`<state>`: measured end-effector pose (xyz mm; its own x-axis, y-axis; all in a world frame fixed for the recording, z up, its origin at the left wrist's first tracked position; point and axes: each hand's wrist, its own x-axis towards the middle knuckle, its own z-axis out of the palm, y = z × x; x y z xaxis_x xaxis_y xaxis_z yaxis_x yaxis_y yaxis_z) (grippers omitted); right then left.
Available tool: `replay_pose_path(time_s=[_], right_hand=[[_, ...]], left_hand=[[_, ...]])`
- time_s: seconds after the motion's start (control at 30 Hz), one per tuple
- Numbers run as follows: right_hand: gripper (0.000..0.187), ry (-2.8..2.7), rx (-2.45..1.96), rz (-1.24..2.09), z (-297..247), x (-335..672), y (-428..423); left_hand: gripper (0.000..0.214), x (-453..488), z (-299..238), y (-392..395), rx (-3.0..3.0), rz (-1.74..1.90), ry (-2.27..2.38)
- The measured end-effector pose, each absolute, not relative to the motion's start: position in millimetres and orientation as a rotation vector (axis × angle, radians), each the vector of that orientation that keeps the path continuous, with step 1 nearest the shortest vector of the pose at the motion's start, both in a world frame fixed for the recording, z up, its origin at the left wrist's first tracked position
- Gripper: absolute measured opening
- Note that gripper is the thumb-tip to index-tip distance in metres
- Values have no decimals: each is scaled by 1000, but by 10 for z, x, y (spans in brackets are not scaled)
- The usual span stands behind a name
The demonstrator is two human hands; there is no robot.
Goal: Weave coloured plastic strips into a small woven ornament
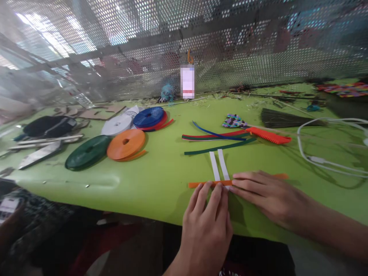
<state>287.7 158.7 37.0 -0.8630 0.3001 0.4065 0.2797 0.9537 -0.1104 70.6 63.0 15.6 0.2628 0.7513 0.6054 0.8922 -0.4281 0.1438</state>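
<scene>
- Our left hand (207,218) rests bent fingertips on the orange strip (198,184); we cannot tell whether it pinches.
- Our right hand (267,193) lays its fingers along that strip, thumb hidden; its grip we cannot tell either.
- The orange strip lies crosswise on the table (155,188) before us, meeting two white strips (214,166).
- Just beyond them we see a green strip (201,152).
- Farther left, we see an orange roll (119,143) touching a green roll (86,154).

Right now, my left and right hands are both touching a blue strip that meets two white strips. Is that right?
Not quite: the head view shows your left hand and right hand touching an orange strip, not a blue one. It does meet two white strips.
</scene>
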Motion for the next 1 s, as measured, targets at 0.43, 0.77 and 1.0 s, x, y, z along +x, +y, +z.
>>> replay_pose_path(time_s=[0.43, 0.77, 1.0], right_hand=[[49, -2645, -422, 148, 360, 2854, 1591], [32, -2577, -659, 57, 380, 3062, 1555], [31, -2541, -725, 22, 376, 3282, 1590]], left_hand=[[36, 729, 138, 661, -2342, -914, -1454], [36, 716, 191, 684, -2366, -965, -1453], [28, 692, 235, 679, -2420, -895, -1397]])
